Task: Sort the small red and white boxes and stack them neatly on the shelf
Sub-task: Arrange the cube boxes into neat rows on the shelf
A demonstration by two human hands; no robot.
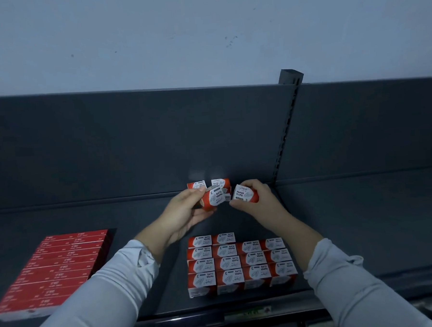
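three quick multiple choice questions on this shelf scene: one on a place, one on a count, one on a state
1. Where is the stack of flat red cardboard packs relative to the block of small red and white paper clip boxes? A) left B) right C) on top
2. How many boxes are in the block's front row? A) two B) four C) seven
3. The right hand is: A) lying flat and empty B) holding one small box C) gripping the post

Answers: 1 A, the packs lie at the left. 2 B, four labels show side by side. 3 B, its fingers curl round a paper clip box.
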